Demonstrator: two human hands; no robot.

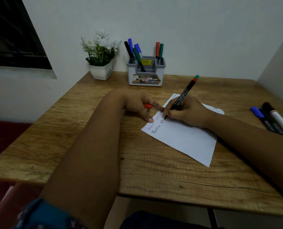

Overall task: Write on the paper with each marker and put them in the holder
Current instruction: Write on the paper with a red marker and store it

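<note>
A white sheet of paper [185, 138] lies on the wooden table [154, 171], with several words written along its left edge. My right hand [187, 113] grips a black marker [184, 95] with a red and teal end, its tip touching the paper. My left hand [137, 103] presses on the paper's left edge and holds a red cap [147, 106] between its fingers. The grey and white holder [146, 73] stands at the back of the table with several markers upright in it.
A white pot of white flowers [101, 55] stands left of the holder. Three markers [273, 119] lie at the table's right edge. A white wall runs behind the table, and a dark window is at the upper left.
</note>
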